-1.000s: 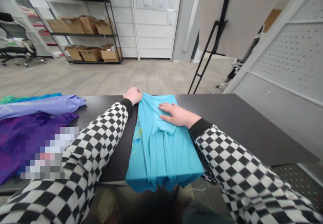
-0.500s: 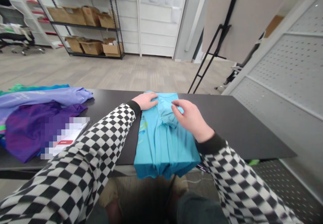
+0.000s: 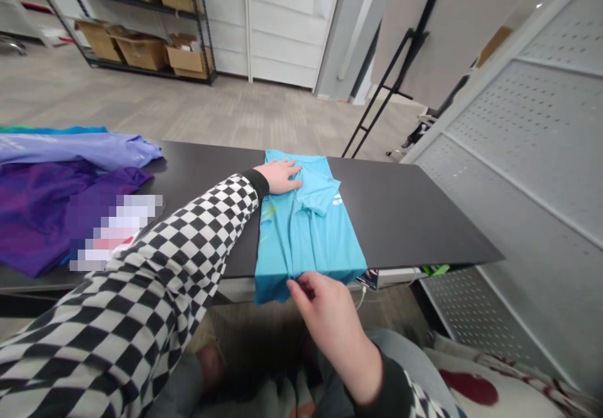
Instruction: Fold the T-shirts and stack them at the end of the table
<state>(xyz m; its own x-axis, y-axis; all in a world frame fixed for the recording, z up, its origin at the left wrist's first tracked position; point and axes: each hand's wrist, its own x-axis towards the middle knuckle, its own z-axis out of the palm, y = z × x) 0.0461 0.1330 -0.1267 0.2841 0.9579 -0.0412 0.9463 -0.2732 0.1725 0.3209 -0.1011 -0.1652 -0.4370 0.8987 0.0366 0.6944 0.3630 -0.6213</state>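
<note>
Our left hand lies open and palm down on the far part of the light-blue shirt; our right hand is curled at its near, overhanging edge, and we cannot tell whether it grips the cloth. A sleeve lies folded over just right of our left hand. Beneath, the dark table reaches out on both sides of our hands. Well left of them we have a lavender garment and, nearer us, a purple one. Off to our right stands a perforated panel.
</note>
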